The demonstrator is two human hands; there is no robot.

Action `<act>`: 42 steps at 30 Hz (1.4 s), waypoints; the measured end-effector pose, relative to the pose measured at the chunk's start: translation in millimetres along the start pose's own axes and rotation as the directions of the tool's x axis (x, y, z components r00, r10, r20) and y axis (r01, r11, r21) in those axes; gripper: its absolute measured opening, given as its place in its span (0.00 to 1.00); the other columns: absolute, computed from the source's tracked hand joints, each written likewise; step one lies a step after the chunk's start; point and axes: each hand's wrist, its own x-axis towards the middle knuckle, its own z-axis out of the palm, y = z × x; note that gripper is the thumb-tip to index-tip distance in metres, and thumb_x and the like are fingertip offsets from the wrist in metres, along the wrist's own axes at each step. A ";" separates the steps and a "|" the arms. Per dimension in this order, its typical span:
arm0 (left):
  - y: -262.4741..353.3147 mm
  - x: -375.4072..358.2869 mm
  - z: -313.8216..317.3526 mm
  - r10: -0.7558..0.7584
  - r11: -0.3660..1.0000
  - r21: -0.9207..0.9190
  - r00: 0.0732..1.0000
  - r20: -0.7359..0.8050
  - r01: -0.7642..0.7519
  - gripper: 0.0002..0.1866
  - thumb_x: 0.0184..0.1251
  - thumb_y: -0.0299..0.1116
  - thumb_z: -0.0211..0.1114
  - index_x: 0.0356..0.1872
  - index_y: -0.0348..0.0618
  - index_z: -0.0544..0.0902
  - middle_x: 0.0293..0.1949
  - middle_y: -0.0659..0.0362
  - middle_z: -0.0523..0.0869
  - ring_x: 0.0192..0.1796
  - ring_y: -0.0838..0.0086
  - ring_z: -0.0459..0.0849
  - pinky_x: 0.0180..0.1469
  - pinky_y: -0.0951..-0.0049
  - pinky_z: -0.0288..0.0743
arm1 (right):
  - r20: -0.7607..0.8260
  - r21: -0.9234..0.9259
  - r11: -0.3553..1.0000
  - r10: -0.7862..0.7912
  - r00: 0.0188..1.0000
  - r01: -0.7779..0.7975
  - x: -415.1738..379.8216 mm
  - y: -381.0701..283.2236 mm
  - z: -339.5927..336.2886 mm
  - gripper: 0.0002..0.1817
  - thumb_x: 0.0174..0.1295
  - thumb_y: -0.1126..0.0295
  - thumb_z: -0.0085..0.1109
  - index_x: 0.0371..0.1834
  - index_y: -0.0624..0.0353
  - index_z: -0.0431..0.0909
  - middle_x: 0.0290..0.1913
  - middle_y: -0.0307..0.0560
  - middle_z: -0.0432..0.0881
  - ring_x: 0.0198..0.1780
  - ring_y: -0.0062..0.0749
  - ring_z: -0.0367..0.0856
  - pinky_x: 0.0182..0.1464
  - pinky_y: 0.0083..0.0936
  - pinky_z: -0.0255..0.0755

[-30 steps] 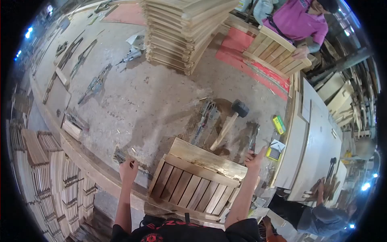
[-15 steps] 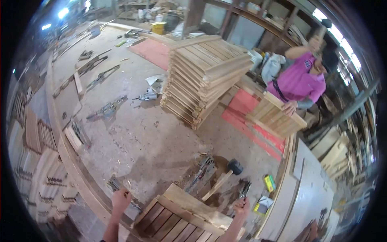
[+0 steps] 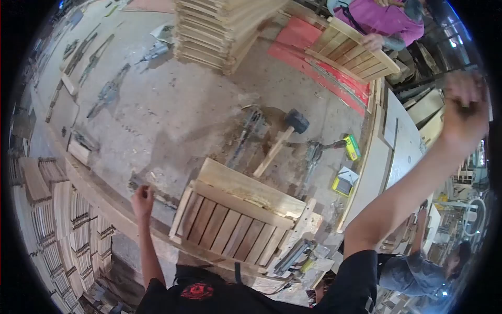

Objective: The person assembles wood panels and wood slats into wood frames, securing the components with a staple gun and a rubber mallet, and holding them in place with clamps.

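Observation:
My left hand (image 3: 142, 201) is closed at the table's left front edge, beside the metal end of a bar clamp (image 3: 135, 181). What its fingers hold is too small to make out. My right hand (image 3: 464, 112) is raised far out to the right, away from the tabletop, its fingers smeared by motion. Between my arms lies a slatted wooden panel (image 3: 227, 230), with a wooden board (image 3: 251, 186) along its far side. Beyond it rests a rubber mallet (image 3: 274, 152) with a black head. Another bar clamp (image 3: 314, 152) lies right of the mallet.
A tall stack of slatted panels (image 3: 206, 34) stands at the back. Across the table, a co-worker (image 3: 379, 23) steadies another panel (image 3: 353, 52) over red sheeting (image 3: 293, 39). A green and yellow box (image 3: 351, 147) is at right. Stacked wood (image 3: 52, 209) fills the left side.
My right hand has left the clamp by the mallet and swung up and out to the right. My left hand stays by its clamp. The view has tilted downward. The co-worker's raised arm has come down.

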 end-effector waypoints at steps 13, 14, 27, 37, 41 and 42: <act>11.3 1.1 -14.3 0.141 0.976 -0.178 0.987 0.077 -0.126 0.08 0.61 0.32 0.64 0.30 0.37 0.81 0.17 0.51 0.77 0.20 0.66 0.78 0.26 0.67 0.70 | 0.120 -0.935 0.322 -0.105 0.987 0.148 -262.6 418.6 52.9 0.06 0.53 0.71 0.64 0.32 0.56 0.78 0.33 0.42 0.80 0.42 0.40 0.78 0.57 0.40 0.67; 17.8 0.5 -16.3 0.130 0.975 -0.191 0.988 0.082 -0.112 0.08 0.61 0.31 0.63 0.30 0.37 0.80 0.17 0.51 0.76 0.20 0.68 0.77 0.25 0.67 0.69 | 0.128 -0.924 0.332 -0.197 0.972 0.189 -254.9 429.9 45.7 0.05 0.53 0.73 0.64 0.28 0.58 0.76 0.28 0.43 0.77 0.35 0.41 0.77 0.50 0.39 0.70; -0.4 -16.8 0.0 0.118 0.993 0.042 0.985 -0.122 -0.114 0.17 0.70 0.41 0.62 0.37 0.32 0.83 0.35 0.48 0.86 0.25 0.66 0.78 0.38 0.65 0.80 | -0.755 -0.636 0.378 -0.124 0.644 -0.673 -64.4 515.9 -23.8 0.16 0.64 0.59 0.54 0.44 0.62 0.74 0.32 0.50 0.78 0.36 0.43 0.78 0.41 0.38 0.68; 16.2 5.3 -33.8 0.260 0.876 0.118 0.663 0.702 -0.468 0.17 0.65 0.45 0.61 0.27 0.40 0.82 0.20 0.51 0.81 0.25 0.66 0.81 0.29 0.65 0.73 | -0.546 -0.728 0.412 0.134 0.827 -0.548 -322.1 346.5 63.6 0.15 0.63 0.67 0.57 0.51 0.59 0.74 0.40 0.55 0.78 0.43 0.52 0.77 0.44 0.40 0.72; -2.5 92.7 -93.6 -0.594 0.546 0.389 -0.015 0.804 -0.742 0.35 0.60 0.68 0.53 0.27 0.41 0.86 0.28 0.45 0.85 0.31 0.57 0.85 0.36 0.61 0.78 | -0.799 -0.359 0.328 0.376 0.469 -0.874 -471.7 255.4 106.2 0.11 0.62 0.66 0.59 0.38 0.63 0.81 0.33 0.53 0.83 0.34 0.41 0.83 0.36 0.31 0.74; -1.1 115.6 -116.1 -0.431 0.413 0.389 0.199 0.880 -0.824 0.36 0.60 0.68 0.51 0.29 0.40 0.86 0.29 0.44 0.85 0.34 0.55 0.86 0.38 0.58 0.78 | -0.830 -0.291 0.358 0.366 0.420 -0.887 -498.6 237.0 113.4 0.11 0.60 0.66 0.60 0.39 0.63 0.81 0.33 0.53 0.83 0.35 0.42 0.83 0.38 0.32 0.74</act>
